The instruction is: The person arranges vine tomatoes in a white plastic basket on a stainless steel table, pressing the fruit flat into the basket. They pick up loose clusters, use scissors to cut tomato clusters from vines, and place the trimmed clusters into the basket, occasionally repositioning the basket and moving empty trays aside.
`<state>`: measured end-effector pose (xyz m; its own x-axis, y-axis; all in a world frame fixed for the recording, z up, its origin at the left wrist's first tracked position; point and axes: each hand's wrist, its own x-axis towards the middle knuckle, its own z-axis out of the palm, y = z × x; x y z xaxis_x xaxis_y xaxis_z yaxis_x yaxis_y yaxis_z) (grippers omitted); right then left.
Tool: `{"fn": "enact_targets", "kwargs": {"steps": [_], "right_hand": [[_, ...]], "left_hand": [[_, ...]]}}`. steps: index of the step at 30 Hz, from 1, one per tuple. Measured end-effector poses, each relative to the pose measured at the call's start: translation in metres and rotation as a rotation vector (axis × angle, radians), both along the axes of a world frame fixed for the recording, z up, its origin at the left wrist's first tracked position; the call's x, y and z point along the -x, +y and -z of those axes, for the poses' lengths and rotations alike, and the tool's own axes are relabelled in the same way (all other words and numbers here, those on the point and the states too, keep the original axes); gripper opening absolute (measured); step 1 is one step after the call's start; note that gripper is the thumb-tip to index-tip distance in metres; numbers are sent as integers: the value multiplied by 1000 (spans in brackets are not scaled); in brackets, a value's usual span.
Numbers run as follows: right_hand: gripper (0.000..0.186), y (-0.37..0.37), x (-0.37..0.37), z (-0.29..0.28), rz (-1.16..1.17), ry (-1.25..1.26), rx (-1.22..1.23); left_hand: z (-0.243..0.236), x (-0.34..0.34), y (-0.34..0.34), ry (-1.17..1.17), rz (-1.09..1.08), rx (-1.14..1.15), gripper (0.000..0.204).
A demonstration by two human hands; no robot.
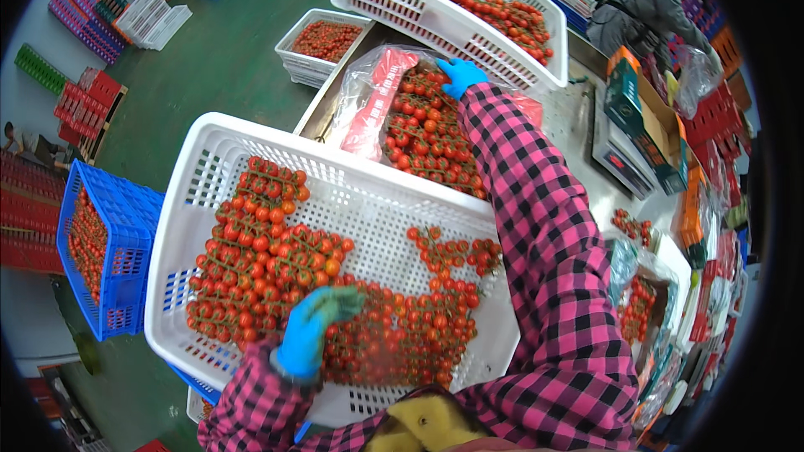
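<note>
A large white slotted crate (335, 169) stands in front of me. Bunches of cherry tomatoes on the vine (268, 238) fill its left part and near side. Over these bunches is my left hand (311, 333) in a blue glove with greenish fingertips, its fingers stretched to the right and nothing seen in them. Beyond the crate, vine tomatoes (425, 130) lie in rows inside a clear plastic liner with red-printed flaps (377, 105). At their far end rests my right hand (461, 77), also blue-gloved, fingers apart. The undersides of its fingers are hidden.
Another white crate of tomatoes (410, 12) stands at the back of the metal table (578, 130). A scale (620, 155) and a green-orange carton (641, 109) are at right. Blue crates (126, 243) stand at left. A person in grey (641, 4) works at back right.
</note>
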<state>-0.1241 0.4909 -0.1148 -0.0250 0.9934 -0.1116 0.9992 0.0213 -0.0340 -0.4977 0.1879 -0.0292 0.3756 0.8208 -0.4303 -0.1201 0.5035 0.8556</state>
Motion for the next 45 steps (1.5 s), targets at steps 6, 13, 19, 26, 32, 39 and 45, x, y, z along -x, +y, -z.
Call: {"fn": "enact_targets", "kwargs": {"steps": [6, 13, 19, 26, 32, 39, 45], "right_hand": [[55, 49, 11, 82, 18, 77, -53], [60, 26, -12, 39, -25, 233, -108], [58, 32, -7, 20, 157, 285, -66], [58, 49, 19, 84, -62, 131, -106], [62, 1, 33, 21, -115, 164, -364], [33, -216, 18, -61, -113, 919, 14], [48, -300, 103, 32, 65, 422, -51]], "left_hand": [[-7, 1, 5, -58, 30, 131, 36], [-5, -5, 7, 33, -79, -12, 40], [-9, -4, -1, -57, -98, 65, 37], [-12, -3, 7, -53, -118, 77, 40], [-3, -1, 14, 81, -157, -100, 39], [-1, 3, 22, -50, -320, -91, 34], [5, -2, 20, -62, -292, -58, 31]]}}
